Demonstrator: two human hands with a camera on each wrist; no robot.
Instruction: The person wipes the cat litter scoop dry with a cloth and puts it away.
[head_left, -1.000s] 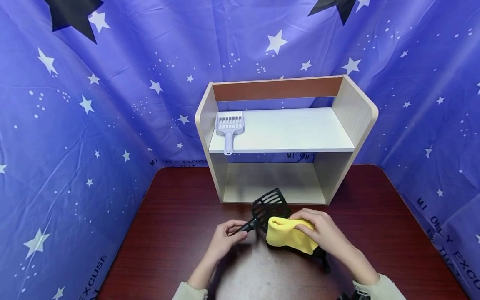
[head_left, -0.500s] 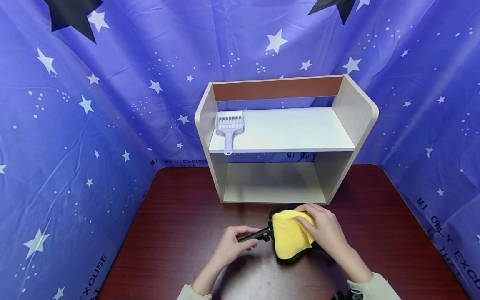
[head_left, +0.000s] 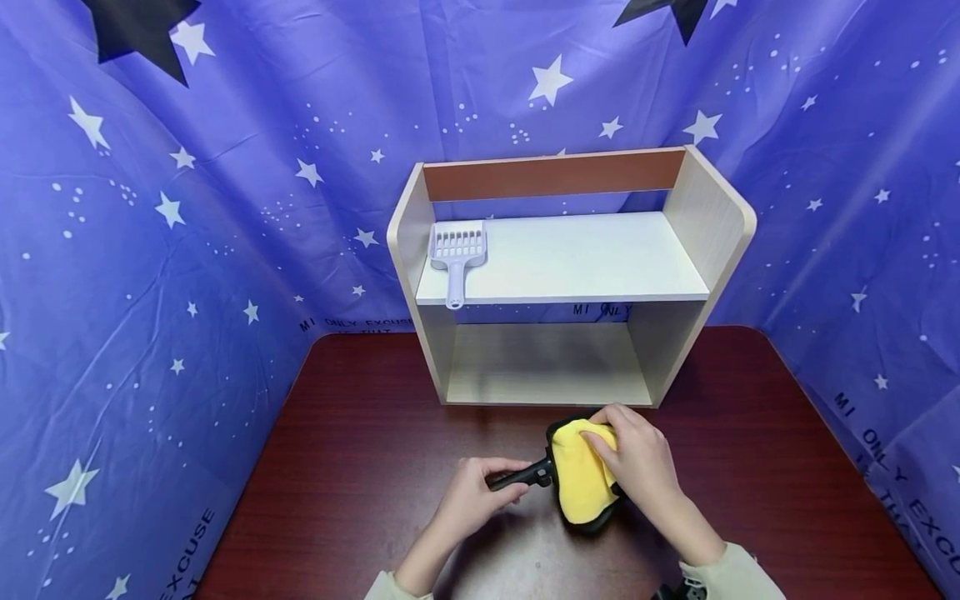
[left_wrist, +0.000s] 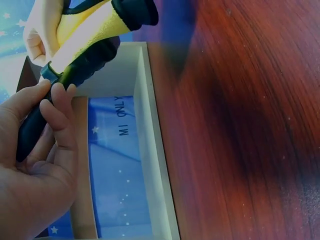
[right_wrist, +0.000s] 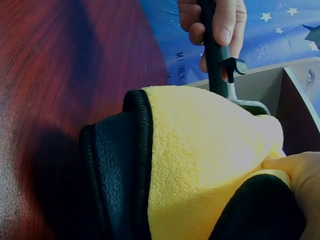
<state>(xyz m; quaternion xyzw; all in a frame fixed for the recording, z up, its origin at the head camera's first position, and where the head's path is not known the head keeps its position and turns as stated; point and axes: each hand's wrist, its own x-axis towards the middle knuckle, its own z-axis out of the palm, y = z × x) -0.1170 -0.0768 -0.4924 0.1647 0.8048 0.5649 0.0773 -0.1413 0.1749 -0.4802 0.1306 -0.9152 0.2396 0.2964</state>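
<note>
My left hand [head_left: 480, 497] grips the black handle [head_left: 525, 475] of a slotted litter scoop above the table. A yellow cloth with black edging [head_left: 581, 475] covers the scoop's head, which is mostly hidden beneath it. With thumb and fingers my right hand [head_left: 637, 458] pinches the cloth from the right side. In the right wrist view the yellow cloth [right_wrist: 200, 145] drapes over the head, its dark underside folded out at the left, and a small hook [right_wrist: 235, 65] shows on the handle. The left wrist view shows the handle [left_wrist: 32, 130] between my left thumb and fingers.
Behind the hands a two-level wooden shelf [head_left: 562, 297] stands on the dark red table [head_left: 360, 467]. A pale lilac slotted scoop [head_left: 457, 250] lies at the left of its upper board. Blue star-printed curtains [head_left: 225, 208] surround the table on three sides.
The cloth has spread from beside the black scoop's head to over it, covering the slots. My left hand has moved right with the handle; my right hand has shifted slightly left.
</note>
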